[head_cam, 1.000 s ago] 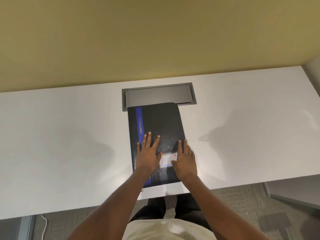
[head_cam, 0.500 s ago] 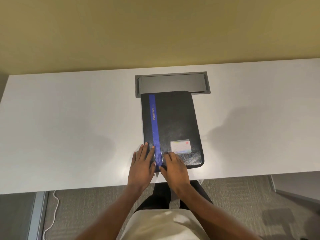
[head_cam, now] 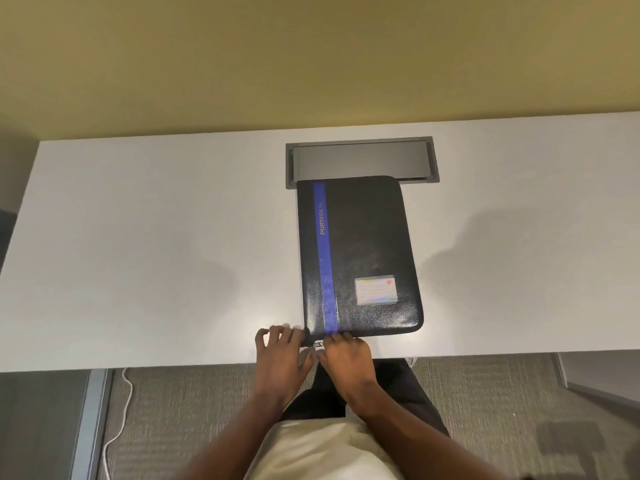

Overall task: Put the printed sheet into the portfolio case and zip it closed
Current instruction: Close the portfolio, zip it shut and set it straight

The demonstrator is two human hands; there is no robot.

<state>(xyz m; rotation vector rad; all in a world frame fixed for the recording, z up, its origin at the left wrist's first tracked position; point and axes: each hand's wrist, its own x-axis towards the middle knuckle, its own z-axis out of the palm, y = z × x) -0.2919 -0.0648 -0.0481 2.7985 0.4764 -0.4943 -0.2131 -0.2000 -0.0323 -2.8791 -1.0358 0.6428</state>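
The black portfolio case with a blue stripe and a card window lies closed on the white desk, its near edge close to the desk front. No printed sheet is in sight. My left hand rests with fingers spread on the desk, fingertips against the case's near left corner. My right hand sits on the near edge, fingers curled beside the silver zipper pull. The pull shows between my two hands; whether my fingers pinch it is unclear.
A grey recessed cable tray is set in the desk just behind the case. A yellow wall stands behind the desk. A white cable runs across the carpet below the front edge at left.
Both hands slid off the cover toward me to the case's near left corner. The card window, covered a second ago, is now exposed. The view shifted, so the case sits further right.
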